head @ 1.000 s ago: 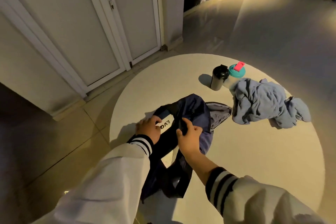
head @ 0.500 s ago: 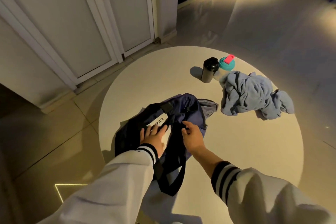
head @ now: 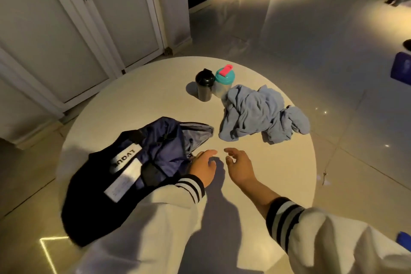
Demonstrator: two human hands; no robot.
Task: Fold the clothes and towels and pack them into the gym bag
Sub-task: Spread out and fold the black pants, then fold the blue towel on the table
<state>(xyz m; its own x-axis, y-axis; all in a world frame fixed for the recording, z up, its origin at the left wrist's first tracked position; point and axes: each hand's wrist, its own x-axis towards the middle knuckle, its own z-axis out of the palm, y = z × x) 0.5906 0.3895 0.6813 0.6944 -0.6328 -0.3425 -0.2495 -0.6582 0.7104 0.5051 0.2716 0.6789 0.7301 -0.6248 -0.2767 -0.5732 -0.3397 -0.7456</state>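
Here both hands hover empty: left hand [head: 203,168] beside the navy gym bag [head: 124,176], right hand [head: 239,165] open; crumpled blue towel [head: 260,113] at one o'clock on the bench [head: 278,173].

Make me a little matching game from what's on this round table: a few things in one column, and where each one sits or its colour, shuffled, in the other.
Things:
1. gym bag
2. crumpled cloth
3. black bottle
4. teal-lidded bottle

Descriptions:
A. pink flip cap, partly hidden by the cloth's edge
B. light blue, unfolded, right of the bag
C. dark navy, at the table's left edge, beside the left hand
D. dark all over, standing upright at the far side, left of its neighbour

Pairs: 1-C, 2-B, 3-D, 4-A
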